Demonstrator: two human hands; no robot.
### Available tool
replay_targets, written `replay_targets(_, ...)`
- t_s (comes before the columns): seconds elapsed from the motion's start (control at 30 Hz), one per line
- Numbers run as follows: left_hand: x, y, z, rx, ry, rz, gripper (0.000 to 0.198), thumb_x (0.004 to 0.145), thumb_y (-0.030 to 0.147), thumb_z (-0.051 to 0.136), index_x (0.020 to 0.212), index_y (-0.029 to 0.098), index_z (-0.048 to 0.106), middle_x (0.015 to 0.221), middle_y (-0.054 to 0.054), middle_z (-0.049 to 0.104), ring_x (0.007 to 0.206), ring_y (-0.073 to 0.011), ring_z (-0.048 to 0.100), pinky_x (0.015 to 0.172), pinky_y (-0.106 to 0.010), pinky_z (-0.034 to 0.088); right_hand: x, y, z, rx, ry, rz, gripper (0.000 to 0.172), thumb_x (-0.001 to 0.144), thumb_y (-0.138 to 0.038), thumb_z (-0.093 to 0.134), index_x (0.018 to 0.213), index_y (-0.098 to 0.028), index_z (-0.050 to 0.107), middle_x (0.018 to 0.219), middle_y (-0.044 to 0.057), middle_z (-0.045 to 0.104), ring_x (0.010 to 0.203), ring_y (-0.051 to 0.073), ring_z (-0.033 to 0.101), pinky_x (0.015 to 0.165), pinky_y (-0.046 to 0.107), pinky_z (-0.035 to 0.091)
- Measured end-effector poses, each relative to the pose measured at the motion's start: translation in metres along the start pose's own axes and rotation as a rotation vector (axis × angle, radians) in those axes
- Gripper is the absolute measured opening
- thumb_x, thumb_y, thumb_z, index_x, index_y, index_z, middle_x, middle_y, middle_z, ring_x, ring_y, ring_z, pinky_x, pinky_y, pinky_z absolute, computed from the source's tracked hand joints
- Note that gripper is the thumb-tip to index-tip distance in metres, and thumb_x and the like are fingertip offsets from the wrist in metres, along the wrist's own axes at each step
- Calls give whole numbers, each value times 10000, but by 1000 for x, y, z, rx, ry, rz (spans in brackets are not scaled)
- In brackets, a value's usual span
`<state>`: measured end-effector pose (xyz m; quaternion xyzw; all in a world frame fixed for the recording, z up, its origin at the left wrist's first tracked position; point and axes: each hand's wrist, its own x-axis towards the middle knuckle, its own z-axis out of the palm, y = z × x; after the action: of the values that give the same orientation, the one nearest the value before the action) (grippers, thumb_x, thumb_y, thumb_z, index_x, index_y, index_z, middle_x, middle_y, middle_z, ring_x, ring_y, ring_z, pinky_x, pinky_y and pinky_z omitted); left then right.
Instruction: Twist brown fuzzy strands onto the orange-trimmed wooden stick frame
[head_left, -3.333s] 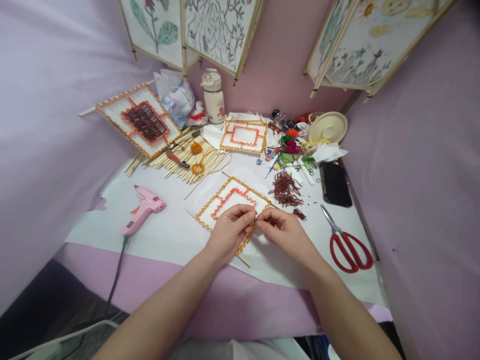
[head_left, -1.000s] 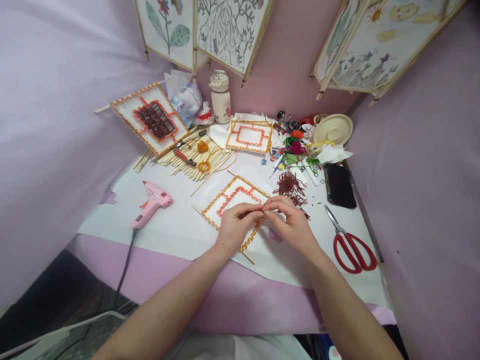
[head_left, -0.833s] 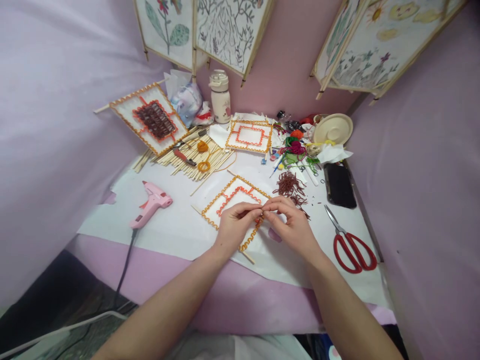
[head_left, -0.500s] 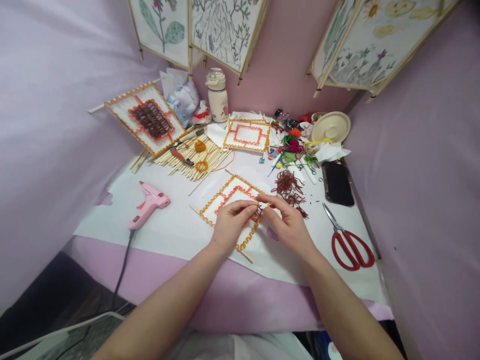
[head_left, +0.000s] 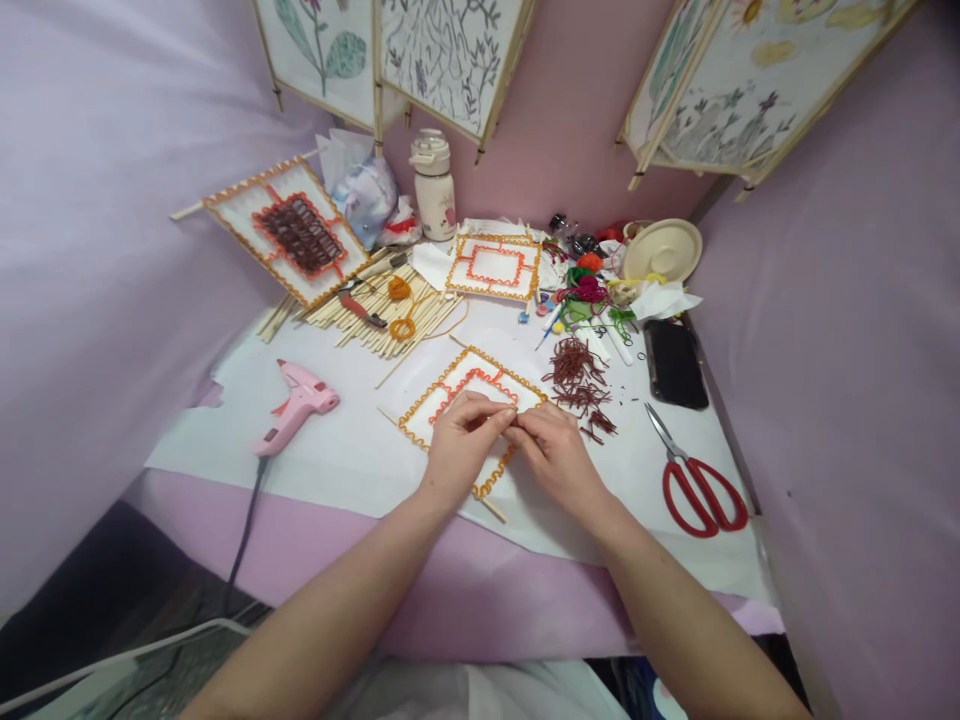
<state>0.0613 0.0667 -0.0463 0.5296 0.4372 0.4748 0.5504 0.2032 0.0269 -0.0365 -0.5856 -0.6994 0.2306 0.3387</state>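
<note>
My left hand [head_left: 465, 440] is closed in a pinch over a bamboo-framed white panel [head_left: 431, 403] edged with wavy orange-yellow yarn. My right hand [head_left: 555, 445] meets it fingertip to fingertip, also pinched. Between the fingertips is a short piece of brown yarn, mostly hidden by the fingers. Red-orange yarn [head_left: 474, 376] forms a smaller inner rectangle on the panel, partly covered by my hands. Just right of the panel lies a pile of cut brown yarn pieces [head_left: 576, 362], with a few loose strands near my right hand.
Red-handled scissors [head_left: 694, 485] and a black phone [head_left: 676, 365] lie at right. At left rests a pink glue gun [head_left: 296, 408] with its cord. Behind are bamboo sticks [head_left: 352, 325], pliers [head_left: 361, 308], a bottle [head_left: 433, 190], another panel [head_left: 495, 267] and a brown-filled panel [head_left: 300, 235].
My right hand's fingers have come together from a more spread pose and moved slightly left against my left fingertips. The dark strands visible between the hands before are now mostly covered.
</note>
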Motion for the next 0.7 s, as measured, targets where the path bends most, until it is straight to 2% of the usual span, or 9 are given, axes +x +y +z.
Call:
replay_targets(0.07, 0, 1, 0, -37, -16, -46, 74, 745, 286, 756, 734, 213, 759, 789, -12, 629, 783, -144, 581, 750, -270, 450, 0, 0, 0, 49, -16, 24, 293, 967, -285, 493, 696, -194, 557, 698, 4, 572, 772, 175, 497, 756, 325, 319)
replay_targets(0.17, 1, 4, -1, -176, -67, -191, 138, 713, 324, 791, 727, 193, 752, 772, -18, 647, 751, -145, 586, 739, -275, 462, 1, 0, -2, 233, -92, 95, 327, 951, -340, 476, 662, -195, 530, 651, -4, 520, 713, 162, 481, 689, 299, 336)
replay_targets(0.27, 2, 8, -4, -330, -169, -332, 313, 714, 412, 799, 930, 186, 774, 855, -59, 693, 819, -178, 609, 794, -312, 478, 2, 1, -6, 458, -141, 208, 325, 932, -402, 487, 697, -193, 571, 626, -17, 495, 630, 139, 467, 626, 279, 353)
replay_targets(0.33, 2, 8, -6, -384, -247, -374, 430, 730, 455, 788, 1061, 183, 755, 920, -83, 704, 864, -192, 614, 825, -325, 477, 2, 2, -10, 583, -156, 267, 323, 921, -442, 513, 744, -189, 609, 623, -19, 509, 587, 128, 457, 588, 270, 351)
replay_targets(0.4, 3, 8, -10, -414, -329, -400, 460, 733, 451, 793, 1101, 179, 745, 908, -83, 702, 859, -186, 617, 832, -320, 472, 1, 2, -12, 662, -181, 293, 324, 912, -465, 541, 776, -187, 636, 626, -15, 534, 573, 123, 456, 571, 264, 349)
replay_targets(0.57, 4, 11, -15, -488, -539, -483, 465, 690, 412, 839, 1082, 177, 755, 690, -37, 653, 728, -179, 651, 790, -324, 481, -4, 2, -16, 742, -289, 267, 332, 899, -483, 594, 779, -185, 675, 651, -3, 561, 653, 138, 507, 647, 274, 390)
replay_targets(0.7, 2, 13, -15, -537, -603, -504, 426, 670, 412, 851, 1032, 203, 766, 613, -26, 638, 690, -211, 682, 744, -340, 500, -7, 2, -15, 863, -357, 269, 351, 896, -507, 604, 784, -186, 692, 681, 2, 560, 715, 150, 524, 714, 287, 397)
